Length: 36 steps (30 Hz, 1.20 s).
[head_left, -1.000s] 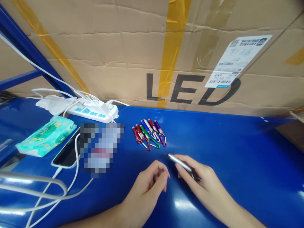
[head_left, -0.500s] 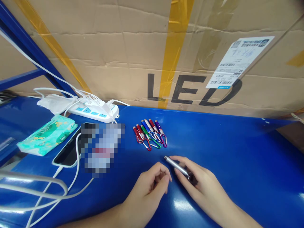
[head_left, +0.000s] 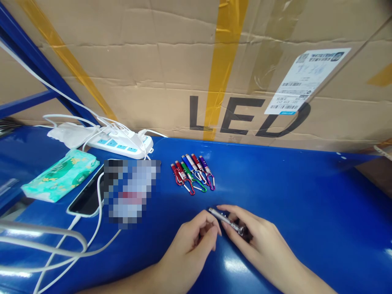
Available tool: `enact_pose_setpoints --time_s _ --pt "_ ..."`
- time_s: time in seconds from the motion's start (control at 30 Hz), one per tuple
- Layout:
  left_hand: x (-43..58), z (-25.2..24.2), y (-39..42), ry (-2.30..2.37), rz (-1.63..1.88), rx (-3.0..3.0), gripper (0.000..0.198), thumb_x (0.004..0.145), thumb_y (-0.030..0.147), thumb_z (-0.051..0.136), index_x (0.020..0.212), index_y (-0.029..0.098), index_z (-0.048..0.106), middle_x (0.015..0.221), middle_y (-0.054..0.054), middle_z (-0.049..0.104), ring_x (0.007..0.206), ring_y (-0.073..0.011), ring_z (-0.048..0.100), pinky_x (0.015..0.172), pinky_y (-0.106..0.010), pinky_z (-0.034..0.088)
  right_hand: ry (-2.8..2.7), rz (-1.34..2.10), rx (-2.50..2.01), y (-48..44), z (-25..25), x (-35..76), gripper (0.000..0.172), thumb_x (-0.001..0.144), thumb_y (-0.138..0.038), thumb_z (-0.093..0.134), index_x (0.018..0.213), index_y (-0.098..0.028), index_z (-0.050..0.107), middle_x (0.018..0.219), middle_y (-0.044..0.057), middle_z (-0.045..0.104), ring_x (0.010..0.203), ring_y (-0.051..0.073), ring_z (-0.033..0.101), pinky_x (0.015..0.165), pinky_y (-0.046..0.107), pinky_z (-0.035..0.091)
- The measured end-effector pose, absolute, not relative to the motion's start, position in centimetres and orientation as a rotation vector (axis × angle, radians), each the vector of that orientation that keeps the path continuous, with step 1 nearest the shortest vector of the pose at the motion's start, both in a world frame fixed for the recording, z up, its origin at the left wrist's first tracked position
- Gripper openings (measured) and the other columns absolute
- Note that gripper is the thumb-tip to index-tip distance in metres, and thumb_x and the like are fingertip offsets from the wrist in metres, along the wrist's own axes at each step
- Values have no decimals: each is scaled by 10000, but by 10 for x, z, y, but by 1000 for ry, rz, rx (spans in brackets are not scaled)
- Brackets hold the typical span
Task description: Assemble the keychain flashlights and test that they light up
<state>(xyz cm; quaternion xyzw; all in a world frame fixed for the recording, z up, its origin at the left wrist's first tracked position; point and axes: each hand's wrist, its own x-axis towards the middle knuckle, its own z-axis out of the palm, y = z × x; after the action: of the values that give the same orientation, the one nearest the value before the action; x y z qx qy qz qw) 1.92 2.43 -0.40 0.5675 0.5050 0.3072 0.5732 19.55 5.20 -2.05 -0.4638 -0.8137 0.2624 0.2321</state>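
Note:
A small silver cylinder with a dark clip end is held between the thumb and fingers of my right hand, its tip pointing up and left. My left hand rests beside it with curled fingers, the fingertips close to the silver cylinder; nothing shows in its grasp. Beyond both hands, a row of small metal keychain lights in red, green, blue, silver and purple lies on the blue table, each with a carabiner clip toward me.
At the left lie a black phone, a pixelated item, a green tissue pack and a white power strip with white cables. A large cardboard box marked LED stands behind the table.
The silver cylinder has rolled and dipped slightly in my right hand, its tip now lower and further left, nearer my left hand. My left hand has barely moved.

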Motion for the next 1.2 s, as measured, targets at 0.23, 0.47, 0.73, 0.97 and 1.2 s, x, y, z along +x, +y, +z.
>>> enact_pose_setpoints --time_s 0.23,0.47,0.73,0.97,1.2 --pt "18 -5 24 1164 733 1338 250 880 355 359 767 159 467 638 3 426 630 -137 397 581 -249 289 -2256 710 -1265 50 -21 197 247 893 -269 461 1128 -311 527 894 -51 645 627 77 606 557 195 480" --pt "19 -5 23 1163 730 1327 234 881 328 360 772 156 474 635 7 427 605 -128 379 562 -242 282 -2274 699 -1255 52 -23 197 284 859 -231 479 1127 -313 521 924 -54 645 657 87 618 596 213 500" --pt "19 -4 21 1180 721 1363 117 838 152 410 782 149 513 647 21 467 595 -102 411 551 -210 294 -2285 777 -1308 52 -20 198 269 920 -316 396 1161 -312 516 826 -54 640 563 71 592 531 178 478" --pt "18 -1 14 1150 761 1593 113 786 96 446 790 172 530 639 39 494 551 -77 416 549 -175 325 -2304 773 -1436 69 -27 214 394 915 -493 371 1217 -274 500 636 -44 562 472 84 550 469 166 442" --pt "16 -11 -3 1038 1017 2542 51 820 205 559 822 197 508 658 25 504 577 -122 414 452 -239 232 -2100 426 -1861 102 -13 237 497 799 -680 378 1156 -377 544 785 -20 655 660 174 649 542 255 485"
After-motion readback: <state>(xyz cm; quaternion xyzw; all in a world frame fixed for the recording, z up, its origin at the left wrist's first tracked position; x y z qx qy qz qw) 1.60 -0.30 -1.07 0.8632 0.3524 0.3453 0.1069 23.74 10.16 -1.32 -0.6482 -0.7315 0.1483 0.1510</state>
